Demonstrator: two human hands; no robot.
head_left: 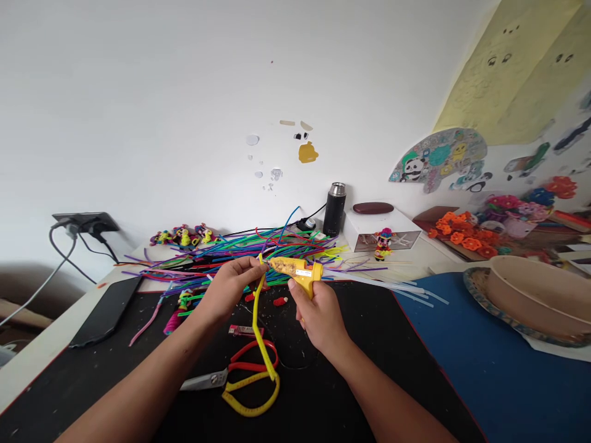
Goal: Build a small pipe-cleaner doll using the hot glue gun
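Note:
My right hand (323,311) is wrapped round the grip of a yellow hot glue gun (289,266), its body stained brown. The gun points left, its nozzle close by the fingertips of my left hand (233,283). Those fingers are pinched on the upper end of a long yellow strip (257,314); the exact contact is partly hidden. Downward, the strip hangs to a yellow loop (252,409) with faint marks, lying over or beside the scissors (217,378). The scissors have a red handle and lie on the black mat, blades to the left.
Many coloured pipe cleaners (231,249) are heaped behind my hands. A red lighter (242,330) and small red pieces (279,301) lie on the mat. Further off stand a black flask (334,212), a white box (401,231) and a small doll (383,244). A bowl (540,295) stands right.

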